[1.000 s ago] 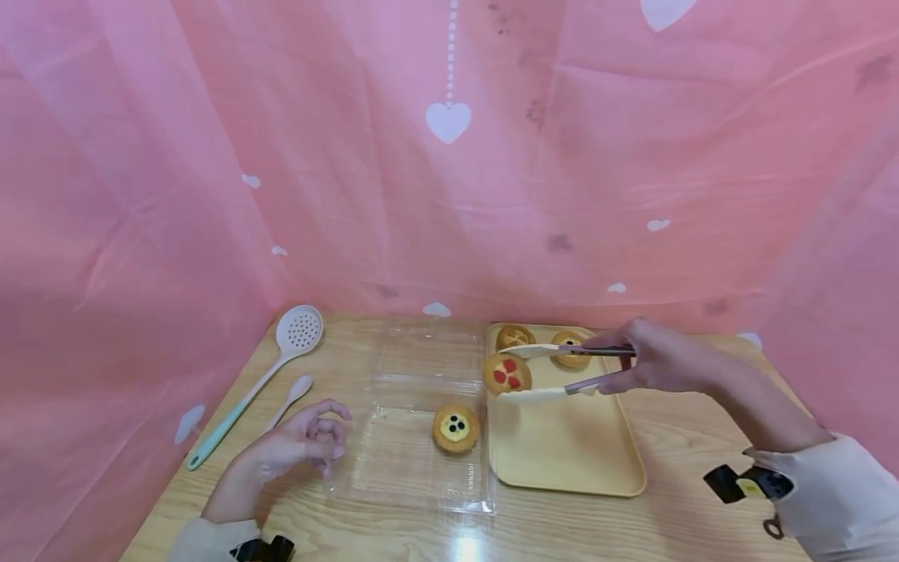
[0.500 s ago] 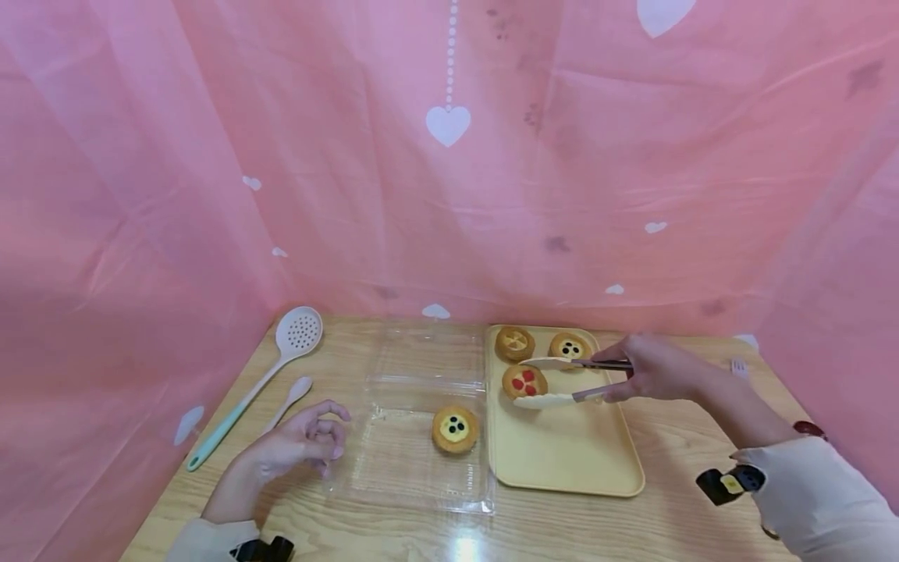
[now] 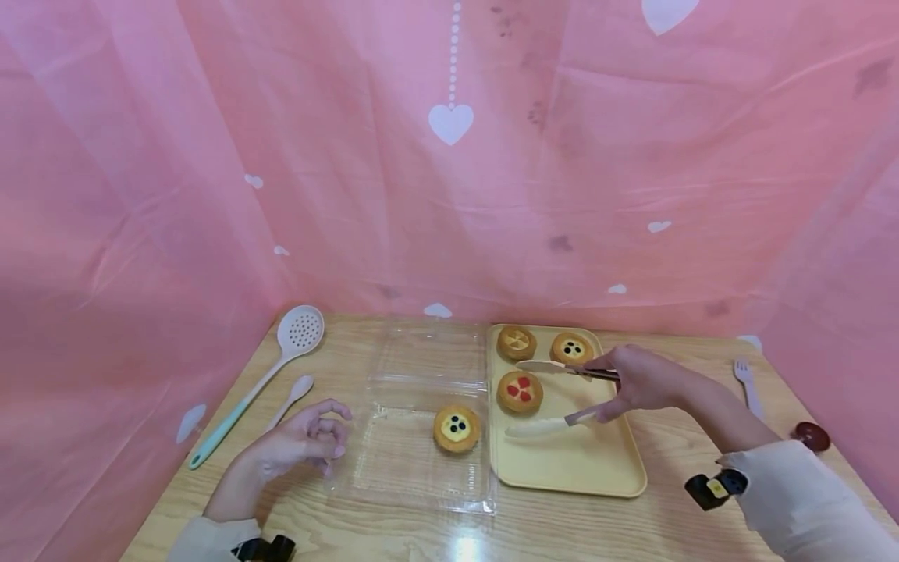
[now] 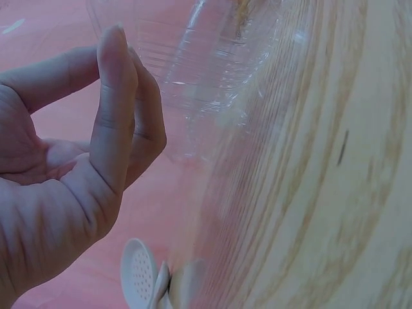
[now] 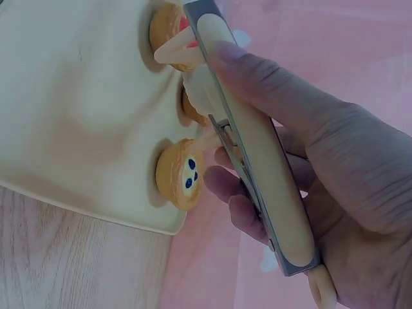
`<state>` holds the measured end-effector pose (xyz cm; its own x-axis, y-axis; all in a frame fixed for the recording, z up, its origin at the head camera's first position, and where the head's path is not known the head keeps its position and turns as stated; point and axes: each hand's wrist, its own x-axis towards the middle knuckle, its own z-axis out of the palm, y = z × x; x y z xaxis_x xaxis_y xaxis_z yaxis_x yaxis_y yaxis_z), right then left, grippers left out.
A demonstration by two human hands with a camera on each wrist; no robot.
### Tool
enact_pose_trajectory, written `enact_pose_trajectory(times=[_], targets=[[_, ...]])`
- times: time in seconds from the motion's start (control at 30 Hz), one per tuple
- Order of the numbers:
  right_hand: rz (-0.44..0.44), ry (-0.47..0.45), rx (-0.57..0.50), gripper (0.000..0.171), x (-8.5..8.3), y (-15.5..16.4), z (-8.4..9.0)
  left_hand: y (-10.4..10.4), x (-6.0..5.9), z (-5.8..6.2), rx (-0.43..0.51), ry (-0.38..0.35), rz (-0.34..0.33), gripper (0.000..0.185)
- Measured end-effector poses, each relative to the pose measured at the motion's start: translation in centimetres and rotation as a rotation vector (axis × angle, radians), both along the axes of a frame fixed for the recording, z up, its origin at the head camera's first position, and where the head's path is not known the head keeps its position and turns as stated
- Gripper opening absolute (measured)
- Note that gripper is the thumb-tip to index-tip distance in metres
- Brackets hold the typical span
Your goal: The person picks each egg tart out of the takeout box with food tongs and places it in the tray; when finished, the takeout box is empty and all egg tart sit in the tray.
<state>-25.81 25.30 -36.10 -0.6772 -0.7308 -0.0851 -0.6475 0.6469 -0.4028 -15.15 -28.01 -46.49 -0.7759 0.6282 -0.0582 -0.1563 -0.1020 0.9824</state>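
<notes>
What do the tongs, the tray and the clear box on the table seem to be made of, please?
Tongs: probably brushed metal arms, grey and dully reflective, with cream tips and grip pads that look like silicone or plastic. Tray: apparently matte plastic, an even pale yellow with a rounded rim. Clear box: thin glossy plastic, see-through with ribbed, glinting walls.

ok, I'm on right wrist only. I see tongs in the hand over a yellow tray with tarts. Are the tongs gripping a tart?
Observer: No. In the head view the tongs stand open either side of the red-topped tart, which sits on the tray.
Operator: Left hand doing anything?
Observer: The left hand rests on the table beside the clear plastic box, fingers loosely curled, holding nothing.
Operator: Anything in that box?
Observer: One tart with dark berries sits in its near half.
</notes>
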Motion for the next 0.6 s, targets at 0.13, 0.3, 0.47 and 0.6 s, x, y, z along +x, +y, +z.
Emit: enact_pose_trajectory(times=[0.13,0.3,0.47,0.6], targets=[[-0.008,-0.016,-0.013,0.077,0.6,0.3,0.6,-0.1,0.0,0.0,0.012,0.006,-0.008,0.037],[-0.057,-0.048,-0.035,0.08,1.4,0.7,2.0,-0.1,0.2,0.1,0.006,0.015,-0.005,0.036],[-0.061,-0.032,-0.057,0.08,2.4,0.2,3.4,-0.1,0.2,0.1,-0.005,0.02,-0.001,0.036],[-0.049,-0.028,-0.057,0.081,3.3,-1.1,4.1,-0.1,0.2,0.1,-0.003,0.015,-0.003,0.036]])
